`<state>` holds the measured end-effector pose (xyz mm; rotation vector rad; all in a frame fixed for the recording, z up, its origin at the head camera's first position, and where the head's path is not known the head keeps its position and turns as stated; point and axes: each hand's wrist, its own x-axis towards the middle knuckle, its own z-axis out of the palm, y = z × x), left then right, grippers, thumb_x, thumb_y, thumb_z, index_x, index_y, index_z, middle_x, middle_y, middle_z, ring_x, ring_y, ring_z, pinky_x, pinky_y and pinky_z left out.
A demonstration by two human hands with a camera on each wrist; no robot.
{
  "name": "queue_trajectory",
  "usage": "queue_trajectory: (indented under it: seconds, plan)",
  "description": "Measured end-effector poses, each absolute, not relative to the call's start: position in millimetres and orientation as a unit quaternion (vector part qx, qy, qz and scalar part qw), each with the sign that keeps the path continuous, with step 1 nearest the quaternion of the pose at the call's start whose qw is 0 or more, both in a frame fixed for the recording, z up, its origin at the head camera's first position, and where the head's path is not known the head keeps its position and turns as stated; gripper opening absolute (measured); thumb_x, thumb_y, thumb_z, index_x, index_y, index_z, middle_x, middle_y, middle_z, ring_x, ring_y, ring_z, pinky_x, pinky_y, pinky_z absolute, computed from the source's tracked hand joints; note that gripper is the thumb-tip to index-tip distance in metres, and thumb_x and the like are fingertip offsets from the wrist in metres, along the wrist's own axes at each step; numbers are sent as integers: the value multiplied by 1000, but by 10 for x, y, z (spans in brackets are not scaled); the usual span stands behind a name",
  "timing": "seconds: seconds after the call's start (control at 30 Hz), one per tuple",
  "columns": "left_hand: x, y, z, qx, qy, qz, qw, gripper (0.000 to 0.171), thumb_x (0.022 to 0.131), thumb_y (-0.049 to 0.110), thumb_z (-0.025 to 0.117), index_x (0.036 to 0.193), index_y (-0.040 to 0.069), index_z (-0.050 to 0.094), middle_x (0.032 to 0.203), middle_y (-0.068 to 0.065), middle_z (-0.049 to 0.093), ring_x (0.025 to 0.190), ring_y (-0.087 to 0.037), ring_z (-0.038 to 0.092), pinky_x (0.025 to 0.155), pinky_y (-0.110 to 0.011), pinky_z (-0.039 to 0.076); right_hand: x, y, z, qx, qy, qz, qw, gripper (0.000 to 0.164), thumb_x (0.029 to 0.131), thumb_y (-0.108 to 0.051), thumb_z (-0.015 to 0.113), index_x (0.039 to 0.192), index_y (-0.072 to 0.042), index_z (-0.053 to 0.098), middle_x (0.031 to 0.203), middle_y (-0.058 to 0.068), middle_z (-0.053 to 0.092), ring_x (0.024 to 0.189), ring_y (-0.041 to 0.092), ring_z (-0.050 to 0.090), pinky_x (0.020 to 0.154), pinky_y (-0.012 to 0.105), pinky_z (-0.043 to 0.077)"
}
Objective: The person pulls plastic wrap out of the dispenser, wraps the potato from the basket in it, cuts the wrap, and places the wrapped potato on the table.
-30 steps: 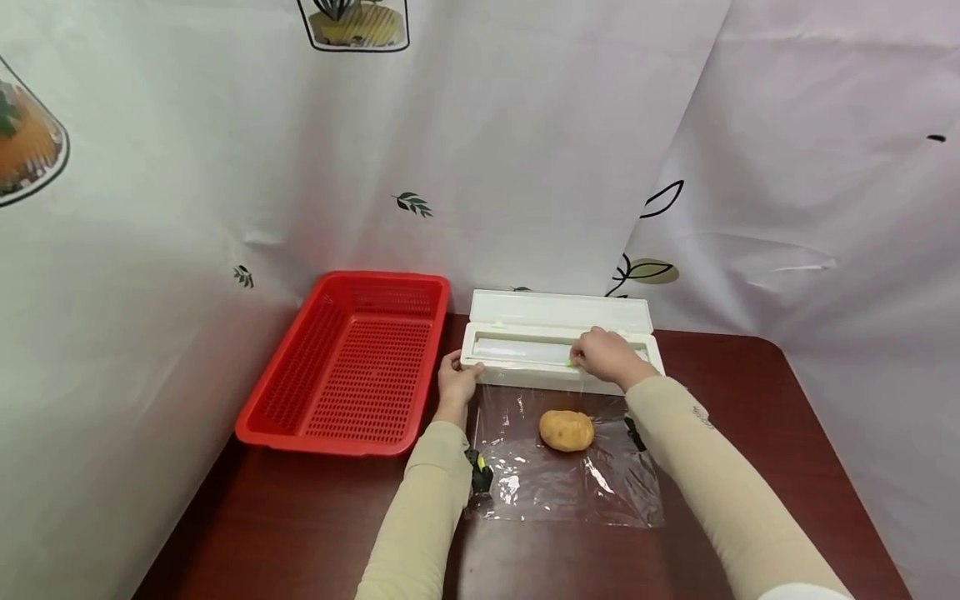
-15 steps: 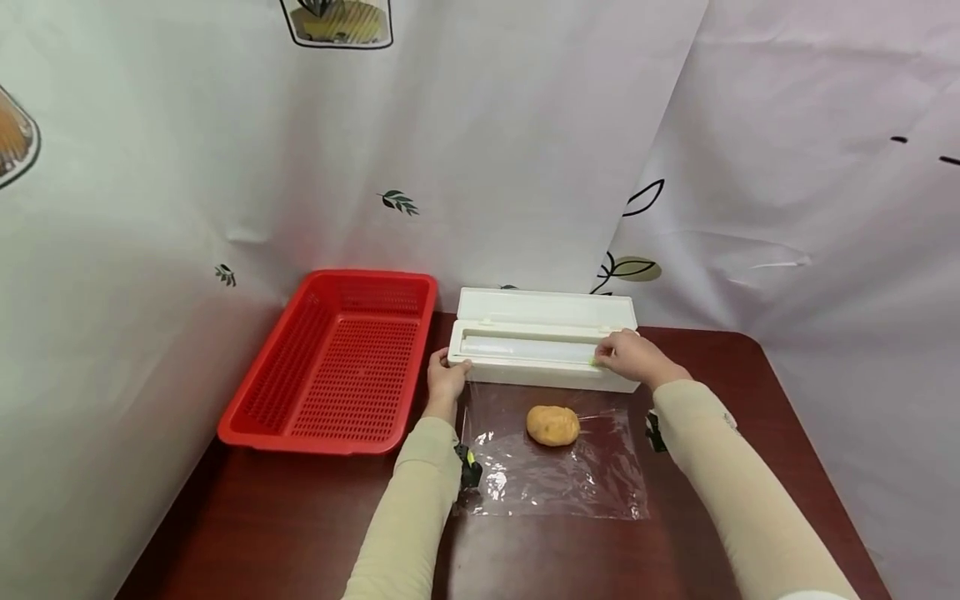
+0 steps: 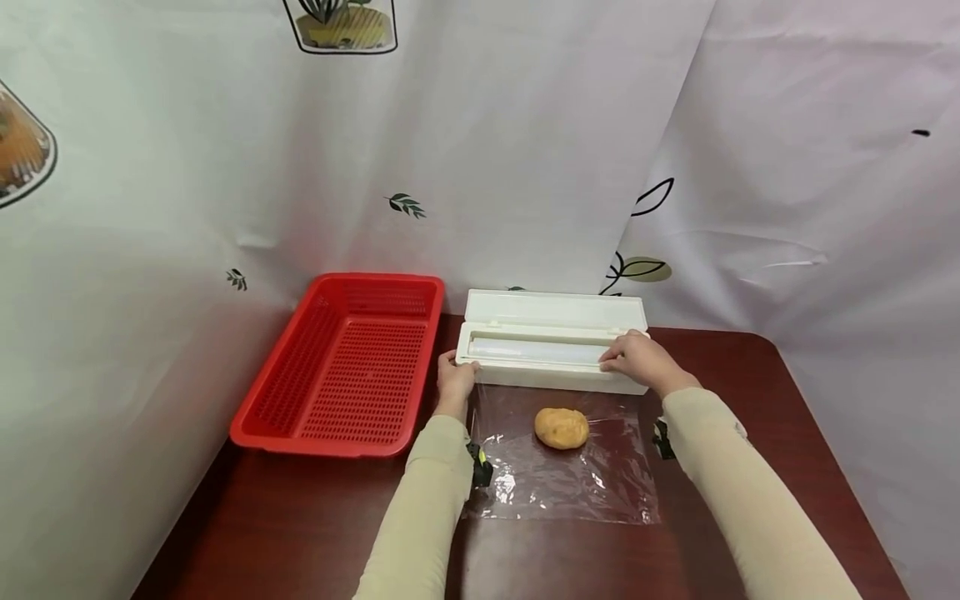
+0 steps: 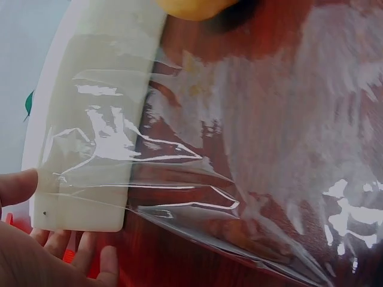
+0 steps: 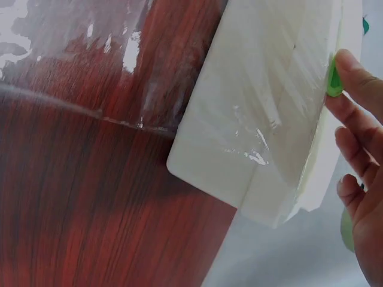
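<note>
A long white cling film dispenser (image 3: 540,377) stands at the back of the table with its lid (image 3: 555,309) raised. Inside it lies a roll (image 3: 532,351). My left hand (image 3: 454,385) grips the dispenser's left end, thumb on top, fingers at the end face. With thumb and forefinger my right hand (image 3: 641,362) pinches a small green slide cutter (image 5: 334,81) on the dispenser's front rail, toward its right end. Clear cling film (image 3: 540,496) drapes down the dispenser's front and spreads over the table. On the film sits a potato (image 3: 561,428).
To the left of the dispenser stands a red perforated plastic basket (image 3: 416,408) on the dark red wooden table (image 3: 555,558). A white printed curtain (image 3: 510,167) hangs behind and on both sides of the table.
My right hand has slid the green cutter to the right along the dispenser. The left hand keeps its grip on the left end. The head view has shifted slightly.
</note>
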<state>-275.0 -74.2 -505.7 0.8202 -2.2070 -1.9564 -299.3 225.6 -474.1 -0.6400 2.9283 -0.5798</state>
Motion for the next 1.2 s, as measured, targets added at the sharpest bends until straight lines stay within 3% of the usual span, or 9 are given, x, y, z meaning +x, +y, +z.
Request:
queue_trajectory:
  seconds: [0.13, 0.27, 0.4, 0.53, 0.63, 0.73, 0.9, 0.97, 1.2]
  plan:
    - [-2770, -704, -5008, 288, -723, -628, 28, 53, 76, -3, 55, 127, 3, 42, 124, -18, 47, 119, -33, 32, 100, -46, 26, -2995, 2307, -4770, -269, 950, -157, 2, 12, 81, -19, 70, 85, -9, 75, 85, 2, 66, 83, 22, 51, 76, 40, 44]
    - [-2831, -673, -5016, 295, -723, -625, 10, 62, 79, -2, 42, 138, 13, 34, 136, -15, 38, 130, -32, 20, 105, -54, 11, -2968, 2481, -4791, -316, 939, -123, -65, 8, 76, -16, 74, 79, -9, 74, 80, 2, 65, 78, 23, 52, 75, 41, 44]
    - [-3166, -722, -5499, 283, -730, -620, 53, 61, 82, 0, 33, 141, 15, 32, 137, -15, 38, 127, -36, 22, 104, -46, 16, -2924, 2693, -4799, -308, 939, -119, -94, 7, 73, -13, 76, 77, -8, 74, 80, 2, 64, 76, 22, 50, 71, 39, 41]
    - [-3366, -784, -5860, 262, -720, -639, 73, 64, 79, -3, 35, 140, 14, 33, 137, -11, 40, 124, -31, 29, 103, -34, 23, -2877, 2816, -4808, -246, 956, -144, -68, 9, 78, -13, 73, 85, -7, 74, 86, 5, 57, 81, 24, 47, 72, 40, 39]
    - [-3285, -767, -5797, 245, -698, -669, 73, 68, 75, -8, 38, 140, 11, 33, 137, -12, 40, 121, -22, 36, 101, -26, 27, -2832, 2880, -4824, -196, 964, -173, -39, 14, 80, -13, 71, 92, -5, 74, 88, 8, 54, 82, 25, 47, 71, 41, 39]
    - [-3108, -713, -5544, 232, -684, -689, 61, 70, 74, -12, 40, 141, 5, 29, 138, -17, 38, 118, -22, 39, 99, -29, 31, -2776, 2929, -4848, -154, 961, -231, -10, 28, 83, -13, 69, 108, 0, 68, 93, 13, 56, 85, 27, 51, 71, 41, 42]
    - [-2761, -762, -5168, 202, -668, -716, 6, 67, 88, -6, 52, 146, 7, 23, 146, -20, 27, 128, -30, 33, 104, -40, 29, -2604, 3010, -4957, -81, 936, -342, -16, 53, 83, -6, 68, 130, 5, 47, 102, 20, 53, 92, 32, 51, 77, 45, 42]
    - [-2717, -816, -5184, 196, -652, -732, 2, 67, 89, -2, 56, 146, 10, 24, 148, -19, 24, 132, -31, 29, 105, -42, 27, -2508, 3026, -5021, -61, 928, -365, -30, 51, 83, -4, 67, 129, 5, 46, 101, 20, 51, 91, 31, 49, 76, 44, 42]
    - [-2625, -869, -5123, 200, -572, -795, 33, 71, 83, -10, 57, 144, 8, 26, 145, -20, 24, 133, -30, 24, 107, -42, 22, -2148, 3004, -5209, -45, 931, -361, -19, 30, 83, -2, 66, 110, 4, 54, 94, 15, 49, 84, 25, 49, 69, 37, 42]
